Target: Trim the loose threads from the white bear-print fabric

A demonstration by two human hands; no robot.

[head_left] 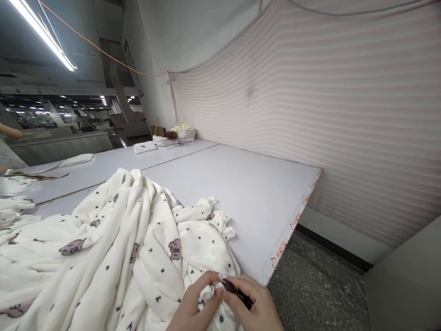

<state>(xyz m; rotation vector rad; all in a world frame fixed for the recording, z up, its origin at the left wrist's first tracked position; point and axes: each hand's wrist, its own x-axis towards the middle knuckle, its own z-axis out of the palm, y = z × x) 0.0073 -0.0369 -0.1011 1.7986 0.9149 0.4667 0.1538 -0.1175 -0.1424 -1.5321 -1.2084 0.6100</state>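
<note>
A large heap of white fabric (113, 257), printed with pinkish-brown bears and small dark marks, lies crumpled along the near side of the table. At its near right edge my left hand (198, 301) pinches a gathered bit of this fabric between thumb and fingers. Close against it, my right hand (253, 303) is closed around a small black tool (237, 293), whose tip meets the pinched cloth. The fingers cover most of the tool, so its exact kind does not show.
The pale table (220, 172) ends on the right in an edge with red-printed tape (282, 248). Folded cloth stacks (165, 141) stand at the far end. Striped pink fabric (310, 92) hangs along the wall. Another person's arm (10, 132) shows at the far left.
</note>
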